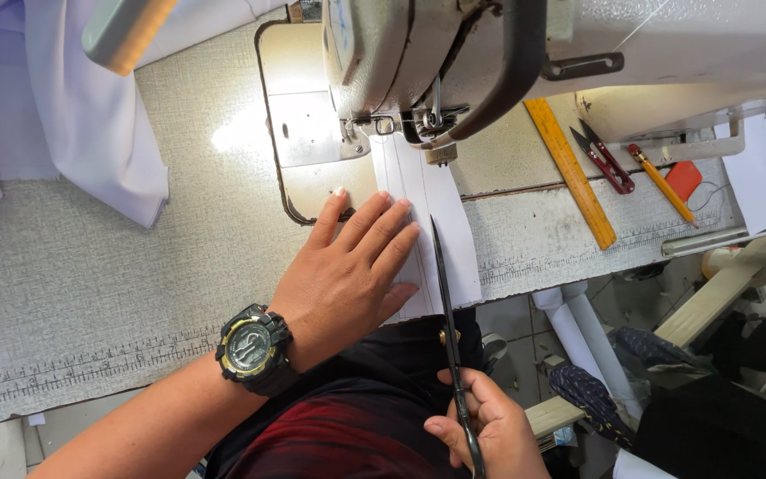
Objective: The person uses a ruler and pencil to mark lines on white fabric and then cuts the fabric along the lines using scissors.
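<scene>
**Hands and Cloth at the Sewing Machine**

Pressing flat with fingers spread, the left hand (347, 266) lies on the left part of a white fabric strip (432, 226) that runs from the near table edge to the presser foot (441, 153) of the sewing machine (454, 53). The right hand (485, 430), near the bottom, is closed around the handles of long dark scissors (447, 302), whose blades lie together and point far along the strip. A black wristwatch (253, 348) sits on the left wrist. Right of the strip lie a yellow ruler (571, 173), red thread snips (605, 160) and a pencil (662, 184). White cloth (64, 106) is heaped at far left on the table (90, 284).
</scene>
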